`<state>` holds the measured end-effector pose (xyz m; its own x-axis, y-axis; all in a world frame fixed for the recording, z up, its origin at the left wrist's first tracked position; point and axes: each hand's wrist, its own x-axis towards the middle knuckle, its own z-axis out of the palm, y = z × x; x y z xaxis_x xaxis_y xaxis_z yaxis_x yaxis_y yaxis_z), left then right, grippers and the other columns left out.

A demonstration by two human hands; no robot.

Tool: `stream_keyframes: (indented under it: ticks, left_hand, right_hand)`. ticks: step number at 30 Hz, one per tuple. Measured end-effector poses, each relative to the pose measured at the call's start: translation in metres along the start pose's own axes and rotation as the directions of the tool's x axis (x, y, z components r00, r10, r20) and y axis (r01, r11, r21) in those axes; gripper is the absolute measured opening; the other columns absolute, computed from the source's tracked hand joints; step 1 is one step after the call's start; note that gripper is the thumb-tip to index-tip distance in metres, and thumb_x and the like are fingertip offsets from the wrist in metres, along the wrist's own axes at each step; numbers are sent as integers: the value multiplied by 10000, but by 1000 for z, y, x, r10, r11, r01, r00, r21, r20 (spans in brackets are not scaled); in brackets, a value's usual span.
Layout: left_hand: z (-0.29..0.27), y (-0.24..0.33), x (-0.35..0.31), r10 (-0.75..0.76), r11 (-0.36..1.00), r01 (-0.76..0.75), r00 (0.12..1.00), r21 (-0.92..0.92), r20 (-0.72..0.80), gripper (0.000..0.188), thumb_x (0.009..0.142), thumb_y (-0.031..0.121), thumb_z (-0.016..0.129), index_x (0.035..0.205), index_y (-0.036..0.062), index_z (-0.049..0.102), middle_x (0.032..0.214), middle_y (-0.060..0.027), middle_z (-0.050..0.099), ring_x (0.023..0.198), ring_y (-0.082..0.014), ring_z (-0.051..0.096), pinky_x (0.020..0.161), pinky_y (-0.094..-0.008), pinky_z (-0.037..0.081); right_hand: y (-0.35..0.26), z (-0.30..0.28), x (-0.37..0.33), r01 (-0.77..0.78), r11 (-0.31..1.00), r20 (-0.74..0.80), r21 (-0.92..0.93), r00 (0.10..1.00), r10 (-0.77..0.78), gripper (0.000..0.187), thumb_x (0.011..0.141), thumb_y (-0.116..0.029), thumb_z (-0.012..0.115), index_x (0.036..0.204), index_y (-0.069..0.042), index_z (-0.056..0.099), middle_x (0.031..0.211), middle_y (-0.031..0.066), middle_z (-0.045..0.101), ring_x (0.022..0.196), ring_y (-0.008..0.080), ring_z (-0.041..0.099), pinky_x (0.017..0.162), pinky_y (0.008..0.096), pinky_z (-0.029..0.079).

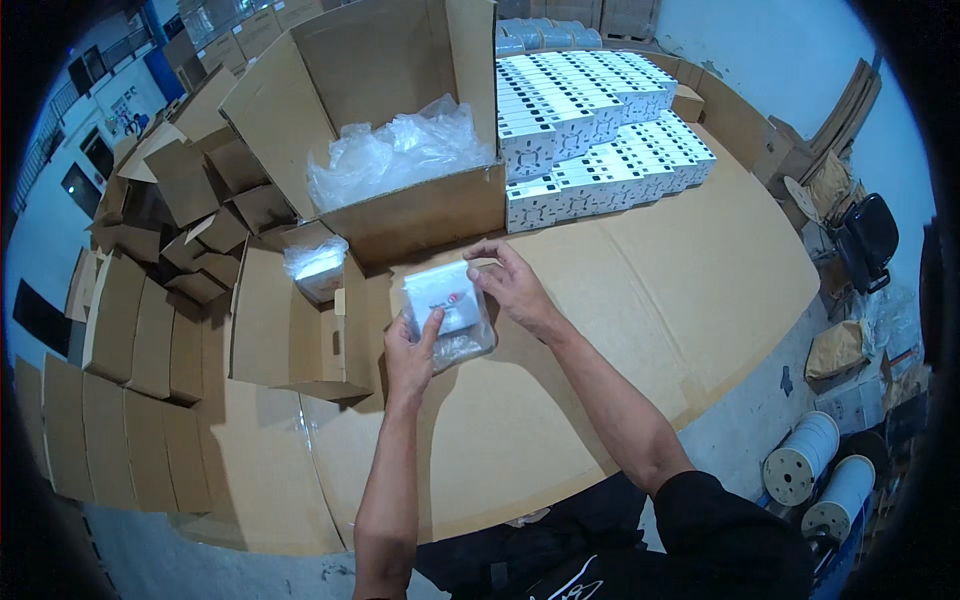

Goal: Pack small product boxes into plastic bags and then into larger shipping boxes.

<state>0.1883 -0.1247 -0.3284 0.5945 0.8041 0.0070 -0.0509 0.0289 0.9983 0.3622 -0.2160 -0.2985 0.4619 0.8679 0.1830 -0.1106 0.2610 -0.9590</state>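
in the head view, we hold a white packet (438,287) in a clear bag (466,348) above the cardboard-covered tabletop (620,320), in front of a large open carton (430,222) and to the right of a small open carton (300,345). the long axis of the clear bag runs away from our body, its far end angled slightly left. the white packet fills the far part of the clear bag; crinkled clear film forms the near end. the printed face, with a small red mark, is turned up toward us.

our left hand (408,358) is clamped on the near left side of the white packet: the thumb presses on the printed face, and the other fingers are mostly hidden beneath. our right hand (512,290) is at the far right corner, thumb and forefinger near the edge with a small gap visible; we cannot tell whether the fingertips grip the film.

plastic wrap (400,150) lies in the large open carton. a second bagged packet (320,272) sits in the small open carton. printed white boxes (590,185) stand in stacked rows beyond the right hand.
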Motion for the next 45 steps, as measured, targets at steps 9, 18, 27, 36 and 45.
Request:
stream_keyframes:
  ticks: [9, 18, 27, 36, 45]
  left_hand:
    - [10, 2, 24, 15, 999, -13, 999, -44, 37, 315, 954, 243, 719, 1152, 7, 655, 1052, -66, 699, 936, -120, 635, 826, -295, 512]
    - [11, 5, 23, 128, 991, -128, 992, -48, -6, 431, 1079, 370, 463, 1229, 6, 639, 1077, -92, 689, 999, -162, 631, 913, -326, 499]
    - [5, 19, 20, 262, 965, -261, 964, -30, 45, 538, 1097, 444, 331, 1361, 52, 588, 1204, -95, 668, 1160, -188, 588, 1040, -342, 442]
    - [5, 31, 16, 371, 928, -370, 927, -36, 44, 503, 1104, 407, 329, 1395, 69, 562, 1231, -85, 658, 1143, -170, 587, 1027, -334, 447]
    - [4, 26, 15, 285, 957, -278, 954, -81, 95, 429, 943, 276, 730, 1300, 63, 619, 1164, -25, 652, 972, -110, 612, 823, -263, 507]
  right_hand:
    - [24, 4, -4, -131, 989, -148, -63, 982, 121, 263, 1006, -170, 626, 1190, 18, 625, 1038, 56, 696, 910, 93, 635, 793, 255, 517]
    - [24, 27, -9, -66, 932, -234, 357, 959, 158, 314, 1038, -211, 573, 1221, 30, 657, 1106, 75, 697, 974, 115, 634, 861, 276, 532]
    - [10, 24, -14, -4, 923, -158, 384, 985, 70, 344, 1047, -248, 547, 1228, 24, 653, 1211, 86, 675, 1102, 155, 601, 999, 326, 469]
    - [-1, 27, -16, 61, 924, -135, 378, 991, -10, 368, 1045, -275, 548, 1257, 9, 648, 1282, 90, 653, 1167, 160, 572, 1042, 337, 432]
    - [1, 11, -9, 54, 981, 16, 189, 998, -58, 513, 930, -200, 729, 1367, -3, 548, 1297, 121, 621, 1201, 166, 577, 996, 322, 496]
